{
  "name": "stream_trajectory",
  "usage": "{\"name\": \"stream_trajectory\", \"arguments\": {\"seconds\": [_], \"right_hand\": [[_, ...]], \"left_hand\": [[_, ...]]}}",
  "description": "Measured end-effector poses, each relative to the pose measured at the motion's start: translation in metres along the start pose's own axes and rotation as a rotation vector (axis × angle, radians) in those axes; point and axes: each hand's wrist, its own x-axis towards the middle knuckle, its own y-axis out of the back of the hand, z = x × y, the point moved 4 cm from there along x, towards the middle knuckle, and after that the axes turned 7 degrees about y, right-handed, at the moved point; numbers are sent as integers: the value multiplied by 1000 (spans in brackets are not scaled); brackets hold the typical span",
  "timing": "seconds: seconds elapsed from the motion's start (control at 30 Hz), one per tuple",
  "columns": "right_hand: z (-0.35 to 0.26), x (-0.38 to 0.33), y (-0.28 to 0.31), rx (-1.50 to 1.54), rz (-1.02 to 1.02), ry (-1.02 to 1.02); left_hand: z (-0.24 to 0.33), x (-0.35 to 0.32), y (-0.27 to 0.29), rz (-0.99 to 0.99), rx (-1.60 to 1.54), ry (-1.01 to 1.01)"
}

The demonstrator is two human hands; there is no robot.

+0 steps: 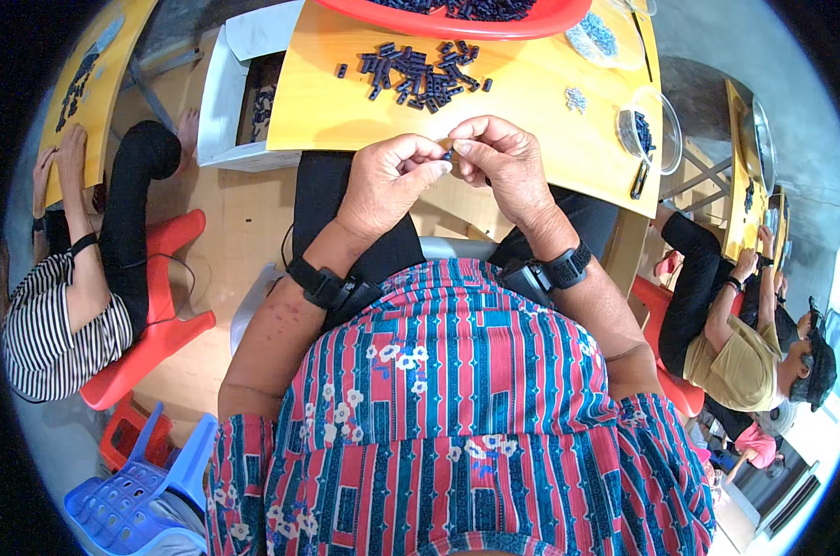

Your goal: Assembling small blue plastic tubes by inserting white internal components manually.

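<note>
Just over the near edge of the yellow table [313,116], my two hands meet fingertip to fingertip. My left hand [392,185] pinches a small dark part [448,157] between thumb and forefinger. My right hand [508,171] closes on the same part from the other side; the fingers cover most of it, so its exact shape cannot be told. Beyond my hands lies a loose pile of small black plastic parts [420,76]. A small heap of pale blue bits [576,99] lies to the right of the pile.
A red tray [457,28] of dark parts stands at the far edge. To the right are a tub of blue bits [598,39] and a clear round container [670,139]. A white box [218,116] stands left of the table. People sit on both sides.
</note>
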Motion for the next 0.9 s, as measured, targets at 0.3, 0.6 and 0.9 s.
{"name": "stream_trajectory", "arguments": {"seconds": [0.3, 0.6, 0.9], "right_hand": [[-9, 0, -1, -153, -24, 67], [-17, -4, -8, -490, -43, 415], [-32, -18, -21, -841, -49, 847]], "left_hand": [[0, 0, -1, -27, 22, -3], [-1, 1, -3, -9, 32, -12], [-8, 2, -7, -44, -137, 28]]}}
